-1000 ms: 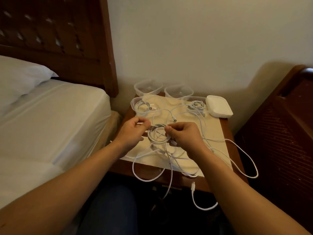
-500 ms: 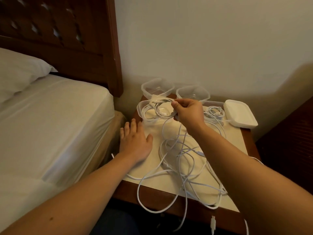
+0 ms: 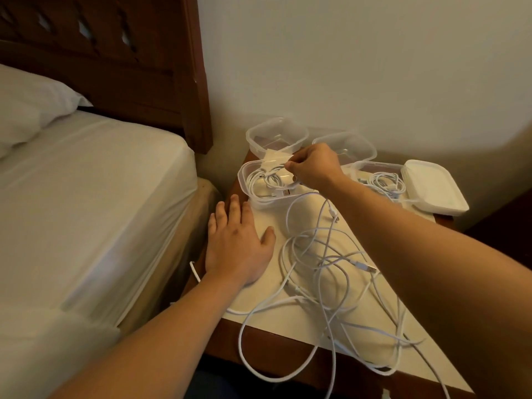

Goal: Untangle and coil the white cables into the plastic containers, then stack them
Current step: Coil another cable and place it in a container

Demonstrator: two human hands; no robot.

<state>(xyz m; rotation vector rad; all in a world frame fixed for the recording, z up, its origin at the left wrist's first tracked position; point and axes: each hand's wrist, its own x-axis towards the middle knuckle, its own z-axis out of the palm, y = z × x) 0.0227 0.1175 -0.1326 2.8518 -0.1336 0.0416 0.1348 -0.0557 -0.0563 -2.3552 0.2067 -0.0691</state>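
A loose tangle of white cables (image 3: 331, 272) lies on the cream mat of the nightstand, with loops hanging over the front edge. My right hand (image 3: 313, 168) reaches over the near-left clear container (image 3: 244, 185) and pinches a coiled white cable (image 3: 270, 180) that sits inside it. My left hand (image 3: 236, 243) lies flat, fingers straight, on the mat just in front of that container. A second container (image 3: 377, 167) to the right holds another coiled cable (image 3: 385, 182).
Two clear containers, one at the back left (image 3: 276, 133) and one at the back right (image 3: 359, 145), stand against the wall. A stack of white lids (image 3: 431, 188) sits at the far right. The bed (image 3: 86, 197) adjoins the nightstand (image 3: 259, 349) on the left.
Both hands held the coil over the mat a second ago. My right hand has carried it into the near-left container, and my left hand let go and now rests flat on the mat.
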